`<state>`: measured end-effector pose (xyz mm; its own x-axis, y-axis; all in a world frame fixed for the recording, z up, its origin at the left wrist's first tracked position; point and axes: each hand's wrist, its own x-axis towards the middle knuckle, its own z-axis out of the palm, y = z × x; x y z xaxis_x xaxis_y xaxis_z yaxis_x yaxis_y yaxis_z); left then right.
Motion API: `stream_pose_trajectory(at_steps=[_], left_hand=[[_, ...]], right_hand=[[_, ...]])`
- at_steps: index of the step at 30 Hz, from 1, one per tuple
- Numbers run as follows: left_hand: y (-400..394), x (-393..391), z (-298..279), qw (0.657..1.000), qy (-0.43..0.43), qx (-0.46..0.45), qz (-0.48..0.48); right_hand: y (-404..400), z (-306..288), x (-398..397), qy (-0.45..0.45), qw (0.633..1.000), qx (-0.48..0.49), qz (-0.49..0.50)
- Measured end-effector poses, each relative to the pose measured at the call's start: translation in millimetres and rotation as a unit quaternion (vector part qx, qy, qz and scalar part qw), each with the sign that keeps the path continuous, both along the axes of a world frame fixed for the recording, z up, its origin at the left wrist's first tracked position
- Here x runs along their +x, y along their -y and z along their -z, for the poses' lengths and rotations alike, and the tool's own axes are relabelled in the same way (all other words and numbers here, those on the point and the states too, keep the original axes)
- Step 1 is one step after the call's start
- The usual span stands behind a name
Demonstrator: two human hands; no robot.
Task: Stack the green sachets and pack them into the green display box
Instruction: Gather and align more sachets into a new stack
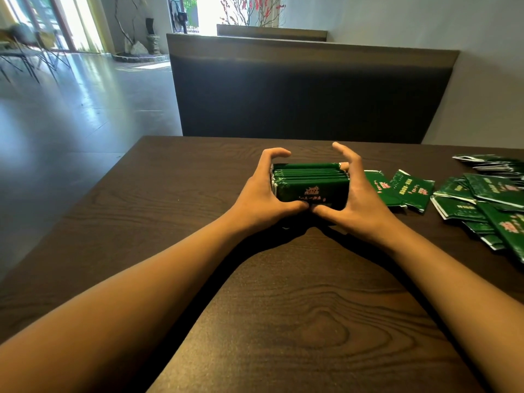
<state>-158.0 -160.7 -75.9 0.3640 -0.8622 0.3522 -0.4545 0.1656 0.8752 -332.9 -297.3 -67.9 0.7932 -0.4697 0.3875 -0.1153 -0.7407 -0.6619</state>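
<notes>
Both thumbs press the near face as the left hand [262,191] and right hand [358,194] clamp the sachet stack [310,184] on the table [198,171], squaring edges; loose sachets [482,199] wait right; box unseen.

Pouring in bright from the windows [42,24] and doorway [195,15] far left, blowing out to white there. Glaring in pale streaks off the floor [71,89]. Leaving the table [283,321] dim, casting soft shadows under both forearms. Bending straight lines at the edges. Staying fairly sharp centrally, softening toward corners.
</notes>
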Motion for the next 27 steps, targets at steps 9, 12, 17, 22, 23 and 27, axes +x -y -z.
stream_pose_trajectory(at_steps=[9, 12, 17, 22, 23, 27], left_hand=[[1, 1, 0, 0.999, -0.009, 0.041, 0.010], [1, 0, -1, 0.999, -0.004, 0.051, 0.017], [0, 1, -1, 0.999, 0.002, 0.050, 0.011], [1, 0, 0, 0.999, 0.012, 0.029, -0.014], [1, 1, 1, 0.999, 0.012, 0.028, -0.018], [1, 1, -1, 0.999, 0.005, 0.026, -0.041]], right_hand=[[4, 1, -1, -0.036, 0.999, 0.022, 0.011], [5, 1, -3, -0.060, 0.998, 0.030, 0.001], [3, -1, -2, -0.068, 0.997, 0.025, 0.007], [2, -3, -4, -0.070, 0.996, 0.038, 0.025], [4, -4, -4, -0.071, 0.996, 0.045, 0.037], [12, -9, -9, -0.036, 0.992, 0.013, 0.121]])
